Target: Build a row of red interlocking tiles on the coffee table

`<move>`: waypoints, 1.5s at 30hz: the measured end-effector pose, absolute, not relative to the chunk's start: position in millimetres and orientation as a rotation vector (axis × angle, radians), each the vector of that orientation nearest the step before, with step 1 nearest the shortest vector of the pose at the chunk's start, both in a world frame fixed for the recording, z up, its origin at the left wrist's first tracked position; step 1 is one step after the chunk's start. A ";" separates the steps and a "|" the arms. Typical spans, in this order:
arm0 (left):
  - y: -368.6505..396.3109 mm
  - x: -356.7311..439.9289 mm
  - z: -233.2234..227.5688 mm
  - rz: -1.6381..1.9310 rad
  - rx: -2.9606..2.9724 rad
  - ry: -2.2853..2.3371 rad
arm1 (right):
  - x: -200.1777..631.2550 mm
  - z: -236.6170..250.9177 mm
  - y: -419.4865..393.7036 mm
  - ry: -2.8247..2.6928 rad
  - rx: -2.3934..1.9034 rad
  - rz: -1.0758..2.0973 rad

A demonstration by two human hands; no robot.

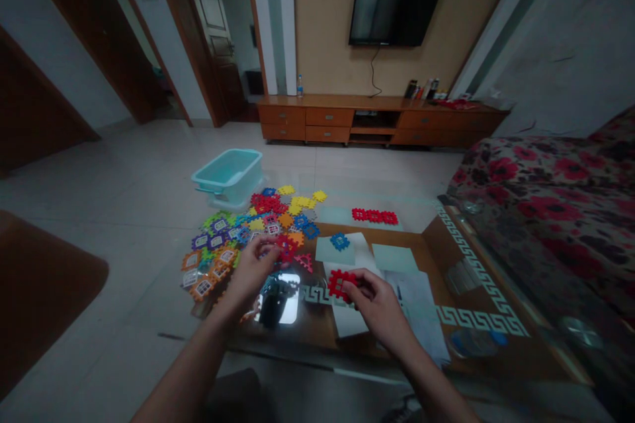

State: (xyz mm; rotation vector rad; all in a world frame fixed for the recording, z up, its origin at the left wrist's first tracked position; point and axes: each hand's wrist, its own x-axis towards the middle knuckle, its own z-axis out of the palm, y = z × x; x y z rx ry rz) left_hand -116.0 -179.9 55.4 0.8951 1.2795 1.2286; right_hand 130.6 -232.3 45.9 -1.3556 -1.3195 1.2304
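We look down on a glass-topped coffee table from above our own two bare hands; the room is dim. Our right hand grasps a red interlocking plastic tile by its right edge, fingers pinched on it, just above the table's near middle. Our left hand reaches into the near edge of a heap of coloured tiles, fingers curled down onto the pieces; we cannot tell whether it has closed on one. The heap spreads over the table's left part, with purple, orange, green, yellow, blue and red pieces lying flat and overlapping. A single blue tile rests on pale paper sheets near the table's centre; a short row of joined red tiles lies farther back, well apart from the hands. A teal plastic tub stands at the far left corner, just behind the heap. To the right sits a sofa with a red floral cover; against the far wall stands a low wooden cabinet with a dark television mounted above it.
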 end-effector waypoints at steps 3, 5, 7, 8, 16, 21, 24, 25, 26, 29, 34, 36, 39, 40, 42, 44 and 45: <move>-190.6 -96.1 51.4 1.094 0.833 1.175 | 132.9 43.3 -228.4 -1.152 -1.356 1.317; -195.1 -89.1 48.1 1.027 0.862 1.118 | 134.8 42.5 -226.7 -1.084 -1.373 1.355; -197.7 -85.4 45.2 0.994 0.899 1.075 | 136.2 42.6 -226.3 -1.047 -1.374 1.384; -198.6 -84.2 43.9 0.999 0.900 1.073 | 136.5 42.9 -226.5 -1.038 -1.368 1.397; -204.2 -76.8 34.7 0.998 0.848 1.058 | 132.1 50.0 -229.5 -0.998 -1.336 1.435; -209.6 -69.4 42.2 0.969 0.691 0.944 | 129.5 52.9 -229.2 -0.946 -1.291 1.471; -213.7 -65.7 48.4 0.971 0.662 0.899 | 130.2 50.8 -229.2 -0.955 -1.281 1.467; -214.9 -64.8 49.7 0.970 0.671 0.893 | 130.8 49.5 -229.3 -0.972 -1.277 1.461; -216.1 -64.1 50.6 0.963 0.688 0.886 | 131.4 48.1 -229.5 -0.992 -1.274 1.452; -218.5 -63.3 51.8 0.924 0.768 0.845 | 133.0 44.6 -230.5 -1.050 -1.271 1.415; -220.9 -62.7 53.5 0.889 0.813 0.772 | 133.3 42.7 -232.0 -1.083 -1.227 1.425; -221.9 -61.9 54.8 0.880 0.813 0.746 | 133.0 42.6 -232.1 -1.085 -1.204 1.449; -223.1 -61.1 56.2 0.850 0.844 0.748 | 132.9 42.2 -232.1 -1.096 -1.175 1.477; -223.2 -61.1 56.3 0.842 0.857 0.755 | 132.9 42.2 -232.1 -1.110 -1.172 1.472; -222.9 -61.5 55.7 0.831 0.879 0.765 | 133.1 42.3 -232.0 -1.145 -1.176 1.444; -222.2 -62.3 54.3 0.826 0.895 0.764 | 133.2 42.6 -231.9 -1.170 -1.183 1.414; -221.9 -62.7 53.5 0.825 0.903 0.759 | 133.2 42.7 -231.8 -1.174 -1.185 1.403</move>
